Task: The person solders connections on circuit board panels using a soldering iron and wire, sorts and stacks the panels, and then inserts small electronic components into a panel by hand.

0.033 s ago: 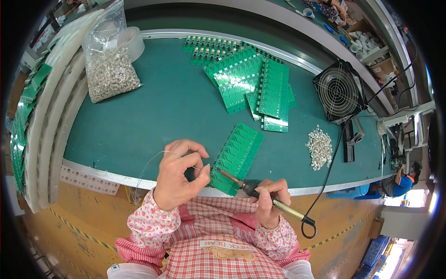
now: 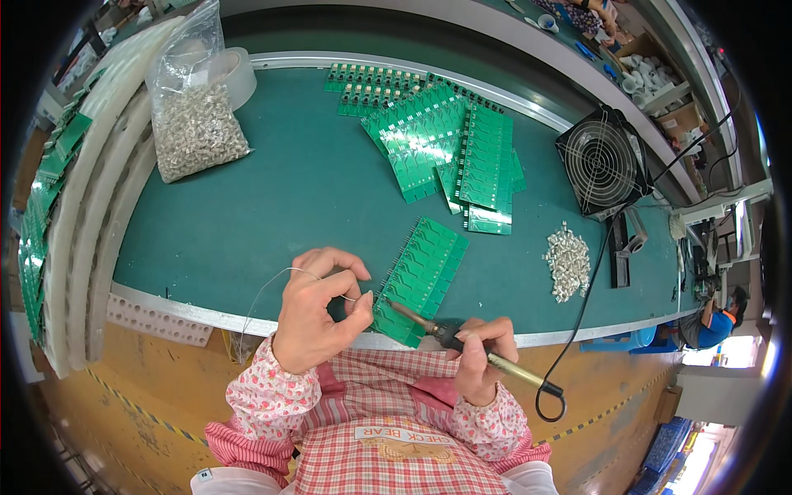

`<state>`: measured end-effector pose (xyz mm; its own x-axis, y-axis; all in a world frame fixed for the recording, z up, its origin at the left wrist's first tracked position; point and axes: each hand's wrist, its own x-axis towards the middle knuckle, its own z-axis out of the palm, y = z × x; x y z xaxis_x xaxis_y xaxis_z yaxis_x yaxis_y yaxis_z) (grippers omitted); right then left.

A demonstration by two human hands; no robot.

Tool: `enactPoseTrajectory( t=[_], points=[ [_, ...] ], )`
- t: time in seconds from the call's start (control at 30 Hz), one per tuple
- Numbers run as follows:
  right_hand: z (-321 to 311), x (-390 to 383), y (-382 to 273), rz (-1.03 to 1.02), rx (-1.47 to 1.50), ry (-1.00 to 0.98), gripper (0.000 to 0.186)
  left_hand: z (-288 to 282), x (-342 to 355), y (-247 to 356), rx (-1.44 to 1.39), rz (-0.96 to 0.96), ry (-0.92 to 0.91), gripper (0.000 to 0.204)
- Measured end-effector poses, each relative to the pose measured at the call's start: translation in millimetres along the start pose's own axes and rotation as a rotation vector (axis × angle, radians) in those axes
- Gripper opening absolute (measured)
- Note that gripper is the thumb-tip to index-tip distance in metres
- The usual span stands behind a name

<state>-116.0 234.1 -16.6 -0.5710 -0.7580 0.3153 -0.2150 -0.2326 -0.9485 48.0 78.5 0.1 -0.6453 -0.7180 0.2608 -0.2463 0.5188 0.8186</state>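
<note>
My left hand [image 2: 322, 309] pinches a thin solder wire [image 2: 271, 280] at the lower left edge of a green circuit board [image 2: 426, 264], which has pins along its left side. My right hand [image 2: 483, 355] grips a soldering iron [image 2: 520, 375] with a gold handle and black cord. The iron's tip rests at or just over the board's lower left part, close to my left fingertips; whether it touches cannot be made out. To the right lies a pile of small silvery parts [image 2: 568, 260].
Stacked boards [image 2: 487, 157] lie at the back, a bag of parts [image 2: 198, 132] and tape roll [image 2: 241, 76] back left. Curved white racks [image 2: 82, 223] hold boards at far left. A fan [image 2: 598, 157] and black bracket [image 2: 620, 260] are right. Other people [image 2: 716, 328] work beyond.
</note>
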Motion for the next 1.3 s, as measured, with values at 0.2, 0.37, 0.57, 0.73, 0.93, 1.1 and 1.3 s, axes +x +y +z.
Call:
enactPoseTrajectory(
  t=[0.2, 0.37, 0.57, 0.73, 0.93, 1.1, 1.3],
  points=[
    [-2.3, 0.2, 2.0, 0.032, 0.085, 0.038, 0.012, 0.6, 1.1, 0.0, 0.006, -0.002, 0.004, 0.019],
    [0.8, 1.6, -2.9, 0.080, 0.028, 0.017, 0.011, 1.6, 3.8, 0.6, 0.069, 0.059, 0.025, 0.021],
    [0.0, 2.1, -1.8, 0.099, 0.032, -0.001, 0.011, 0.6, 3.2, 0.9, 0.058, 0.069, 0.024, 0.023],
    [-1.2, 3.7, -2.9, 0.103, 0.036, -0.021, 0.012, 2.9, 1.4, -0.1, 0.064, 0.063, 0.010, 0.019],
    [-0.8, 7.4, -6.1, 0.108, 0.029, -0.040, 0.013, 3.9, 1.5, -1.5, 0.089, 0.091, 0.018, 0.019],
    [0.7, 12.5, -11.6, 0.175, 0.016, -0.027, 0.014, 5.7, 2.5, 0.0, 0.106, 0.084, 0.032, 0.025],
    [2.6, 19.5, -11.7, 0.145, -0.031, -0.060, 0.021, 4.7, -2.1, 0.8, 0.085, 0.034, 0.067, 0.024]
  ],
)
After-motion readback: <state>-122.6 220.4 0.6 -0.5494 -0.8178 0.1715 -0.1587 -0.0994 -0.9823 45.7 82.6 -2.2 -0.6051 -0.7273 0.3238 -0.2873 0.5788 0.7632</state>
